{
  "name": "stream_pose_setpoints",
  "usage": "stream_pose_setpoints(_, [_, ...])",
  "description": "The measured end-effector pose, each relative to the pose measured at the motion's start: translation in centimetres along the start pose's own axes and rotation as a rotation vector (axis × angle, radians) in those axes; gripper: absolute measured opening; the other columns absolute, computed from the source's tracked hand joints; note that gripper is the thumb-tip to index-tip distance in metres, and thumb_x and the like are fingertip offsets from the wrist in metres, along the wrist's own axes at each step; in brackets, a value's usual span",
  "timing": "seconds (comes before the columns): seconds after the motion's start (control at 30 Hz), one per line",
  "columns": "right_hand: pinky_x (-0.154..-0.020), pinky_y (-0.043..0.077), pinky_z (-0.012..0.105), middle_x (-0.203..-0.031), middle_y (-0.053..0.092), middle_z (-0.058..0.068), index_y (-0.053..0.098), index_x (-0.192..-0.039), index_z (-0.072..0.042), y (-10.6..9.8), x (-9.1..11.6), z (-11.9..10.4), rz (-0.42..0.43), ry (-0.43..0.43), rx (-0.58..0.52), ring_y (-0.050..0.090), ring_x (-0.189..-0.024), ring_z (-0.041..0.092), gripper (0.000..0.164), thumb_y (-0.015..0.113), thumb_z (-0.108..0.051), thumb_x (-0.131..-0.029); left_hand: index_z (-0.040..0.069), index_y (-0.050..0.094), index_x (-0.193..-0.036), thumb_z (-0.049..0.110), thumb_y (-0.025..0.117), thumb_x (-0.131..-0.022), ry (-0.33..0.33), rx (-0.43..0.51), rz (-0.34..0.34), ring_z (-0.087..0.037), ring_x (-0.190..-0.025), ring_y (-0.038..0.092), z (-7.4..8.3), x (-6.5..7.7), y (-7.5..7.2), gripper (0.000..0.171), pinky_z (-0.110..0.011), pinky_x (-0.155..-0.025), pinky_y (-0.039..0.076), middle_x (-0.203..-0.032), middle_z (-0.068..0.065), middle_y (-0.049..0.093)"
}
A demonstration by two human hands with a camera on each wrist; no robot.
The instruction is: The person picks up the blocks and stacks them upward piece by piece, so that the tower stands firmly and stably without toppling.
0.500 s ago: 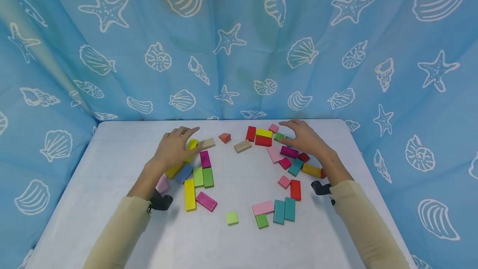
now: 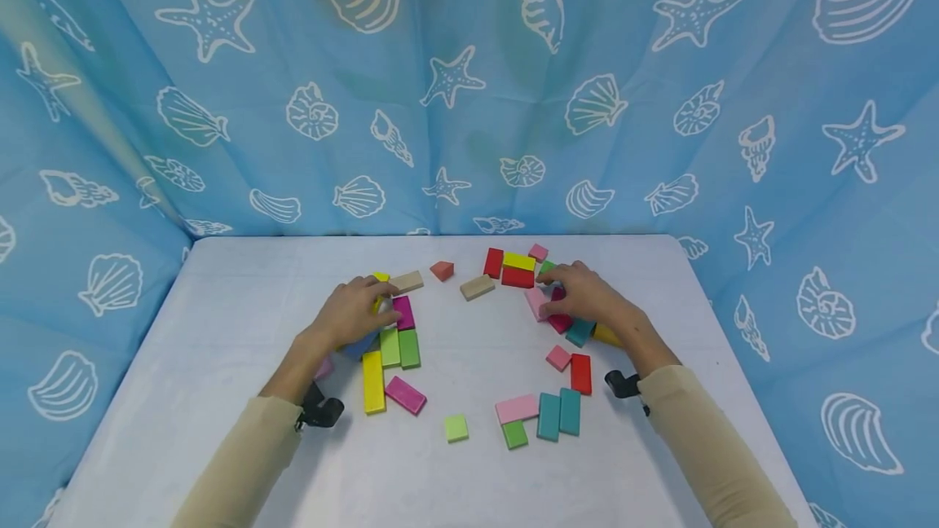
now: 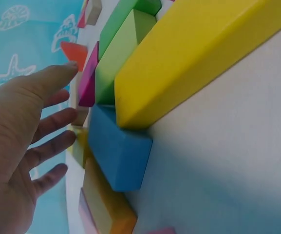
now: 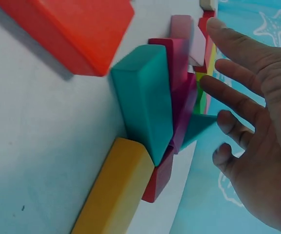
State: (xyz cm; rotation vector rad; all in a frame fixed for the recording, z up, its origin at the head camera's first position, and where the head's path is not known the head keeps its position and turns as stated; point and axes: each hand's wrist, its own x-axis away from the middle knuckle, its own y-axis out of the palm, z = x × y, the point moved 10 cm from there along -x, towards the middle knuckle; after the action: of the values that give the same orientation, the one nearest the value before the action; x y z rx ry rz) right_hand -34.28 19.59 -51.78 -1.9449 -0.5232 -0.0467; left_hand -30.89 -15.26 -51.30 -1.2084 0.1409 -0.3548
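Observation:
My left hand point(image 2: 354, 312) is over the blocks on the left, its fingers loosely bent and holding nothing. Close to its thumb lies a purple block point(image 2: 404, 313); a blue block point(image 3: 118, 146), a light green block point(image 3: 118, 63) and a yellow block point(image 3: 189, 53) show beside it in the left wrist view. Over the right-hand blocks is my right hand point(image 2: 587, 293), with relaxed, parted fingers and nothing between them. Nearest to it are a light pink block point(image 2: 535, 303) and a green block point(image 2: 548, 267). A teal block point(image 4: 147, 102) and a purple block point(image 4: 183, 114) appear in the right wrist view.
Several more blocks lie on the white table point(image 2: 455, 495), among them a red triangular block point(image 2: 442, 270), a wooden block point(image 2: 478, 288), a lime square point(image 2: 456, 429) and a teal block point(image 2: 569, 411). A blue shell-patterned curtain point(image 2: 469, 145) stands behind.
Both hands have come a little nearer to the person and lower over the blocks, the right one also moving slightly left. The uncovered blocks look unmoved.

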Motion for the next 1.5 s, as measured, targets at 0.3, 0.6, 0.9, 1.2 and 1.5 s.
stream_pose_setpoints(0.3, [-0.075, 0.057, 0.035, -0.121, 0.061, 0.005, 0.060, -0.141, -0.026, 0.6, 0.2, -0.4, 0.020, 0.005, 0.151, 0.046, -0.116, 0.027, 0.077, 0.092, -0.038, -0.071, 0.020, 0.069, -0.130, 0.051, 0.076, -0.086, -0.006, -0.118, -0.002, -0.030, -0.114, 0.056, 0.8, -1.0, 0.6, 0.055, -0.055, -0.101, 0.045, -0.127, -0.008, 0.066])
stream_pose_setpoints(0.6, [-0.083, 0.054, 0.042, -0.113, 0.059, 0.004, 0.065, -0.125, -0.024, 0.9, 0.2, -0.8, 0.017, -0.001, 0.128, 0.046, -0.116, 0.025, 0.061, 0.092, -0.035, -0.072, 0.019, 0.068, -0.129, 0.051, 0.077, -0.085, -0.035, -0.110, -0.028, -0.029, -0.115, 0.055, 0.7, -1.2, 0.9, 0.055, -0.055, -0.103, 0.042, -0.128, -0.008, 0.065])
stream_pose_setpoints(0.9, [-0.105, 0.041, 0.057, -0.137, 0.054, 0.009, 0.057, -0.138, -0.020, 0.9, 0.2, -1.0, 0.033, -0.020, 0.160, 0.041, -0.129, 0.030, 0.079, 0.093, -0.033, -0.069, 0.017, 0.064, -0.123, 0.049, 0.080, -0.083, -0.030, -0.010, -0.027, -0.024, -0.106, 0.056, 0.9, -1.1, 1.0, 0.054, -0.052, -0.104, 0.040, -0.110, 0.000, 0.069])
stream_pose_setpoints(1.2, [-0.084, 0.058, 0.038, -0.116, 0.060, 0.004, 0.058, -0.129, -0.021, 1.1, 0.8, -0.8, 0.015, 0.015, -0.061, 0.055, -0.109, 0.025, 0.061, 0.089, -0.026, -0.077, 0.020, 0.060, -0.127, 0.027, 0.078, -0.090, 0.053, 0.160, 0.021, -0.022, -0.106, 0.062, 3.3, -0.8, 0.3, 0.042, -0.045, -0.098, 0.051, -0.113, -0.002, 0.066])
stream_pose_setpoints(1.5, [-0.079, 0.058, 0.032, -0.113, 0.065, 0.004, 0.066, -0.122, -0.018, 0.3, 0.8, -3.2, 0.059, -0.111, -0.264, 0.062, -0.099, 0.022, 0.036, 0.078, -0.021, -0.089, 0.017, 0.067, -0.125, 0.024, 0.078, -0.090, 0.100, 0.386, -0.012, -0.015, -0.099, 0.064, 6.8, -1.6, 0.8, 0.038, -0.030, -0.085, 0.057, -0.110, 0.003, 0.067])
